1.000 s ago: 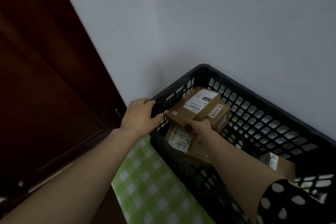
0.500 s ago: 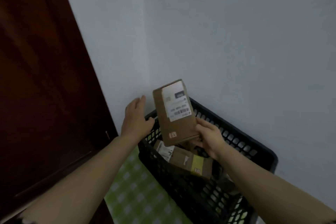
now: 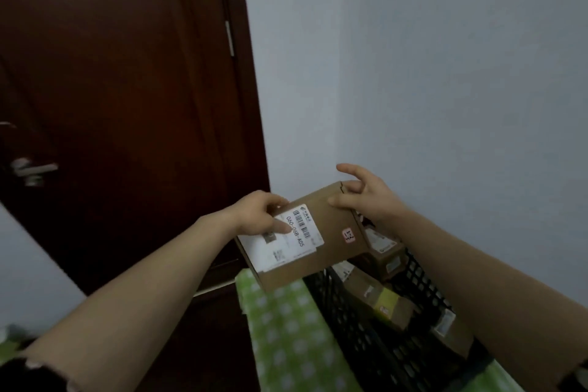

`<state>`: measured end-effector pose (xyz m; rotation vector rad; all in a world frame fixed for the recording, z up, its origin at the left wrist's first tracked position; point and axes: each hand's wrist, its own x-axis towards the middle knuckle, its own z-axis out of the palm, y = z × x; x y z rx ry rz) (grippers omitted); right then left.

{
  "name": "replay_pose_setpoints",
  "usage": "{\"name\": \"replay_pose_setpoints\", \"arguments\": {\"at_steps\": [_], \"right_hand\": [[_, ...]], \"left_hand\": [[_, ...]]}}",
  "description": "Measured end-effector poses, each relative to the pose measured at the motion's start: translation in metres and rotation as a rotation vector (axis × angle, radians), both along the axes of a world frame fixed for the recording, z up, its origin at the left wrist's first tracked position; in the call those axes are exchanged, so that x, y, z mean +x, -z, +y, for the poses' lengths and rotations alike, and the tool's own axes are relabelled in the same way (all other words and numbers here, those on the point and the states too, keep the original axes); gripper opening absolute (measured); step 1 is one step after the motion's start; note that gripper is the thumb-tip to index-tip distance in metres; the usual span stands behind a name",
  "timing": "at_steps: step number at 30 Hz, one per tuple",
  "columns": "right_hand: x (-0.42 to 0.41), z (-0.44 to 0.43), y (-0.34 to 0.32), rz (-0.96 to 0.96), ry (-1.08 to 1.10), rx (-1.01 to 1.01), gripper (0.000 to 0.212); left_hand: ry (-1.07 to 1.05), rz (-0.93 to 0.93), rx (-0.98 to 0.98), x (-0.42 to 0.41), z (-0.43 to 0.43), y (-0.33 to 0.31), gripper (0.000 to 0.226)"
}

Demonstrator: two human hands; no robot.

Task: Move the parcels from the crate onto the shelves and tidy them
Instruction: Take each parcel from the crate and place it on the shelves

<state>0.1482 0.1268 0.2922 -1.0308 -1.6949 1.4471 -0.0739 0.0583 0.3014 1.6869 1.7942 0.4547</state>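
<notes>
Parcel (image 3: 329,232): over crate (image 3: 366,353), both hands on it.
Left hand (image 3: 254,216): pinching labelled end.
Right hand (image 3: 369,200): thumb atop, fingers loosely spread.
Tip: firm right grip before carrying.

We find open air at 12 to 2 o'clock above the crate (image 3: 375,337) until the wall (image 3: 445,73) closes it off. The door (image 3: 121,105) bars 9 to 11 o'clock. The lifted parcel (image 3: 331,245) overhangs the crate's left rim, with more parcels (image 3: 385,302) crowding inside, while a bare tabletop (image 3: 286,334) strip lies at 6 o'clock.

parcel (image 3: 331,259) | white label (image 3: 297,237): "060-068-A05", barcode above | pink sticker (image 3: 349,235): handwriting illegible
</notes>
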Motion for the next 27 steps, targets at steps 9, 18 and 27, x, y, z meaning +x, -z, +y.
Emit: {"name": "replay_pose_setpoints", "arguments": {"at_steps": [9,18,27], "right_hand": [[-0.063,-0.059,0.002,0.175,-0.093,-0.194,0.077],[-0.151,-0.115,-0.002,0.165,-0.290,-0.160,0.043],[-0.191,-0.143,-0.011,0.163,-0.368,-0.140,0.036]], "left_hand": [[-0.399,-0.525,0.043,-0.062,-0.115,-0.007,0.022],[-0.558,-0.696,0.154,-0.107,-0.187,-0.016,0.024],[-0.633,-0.742,0.197,-0.138,-0.227,-0.020,0.027]]}}
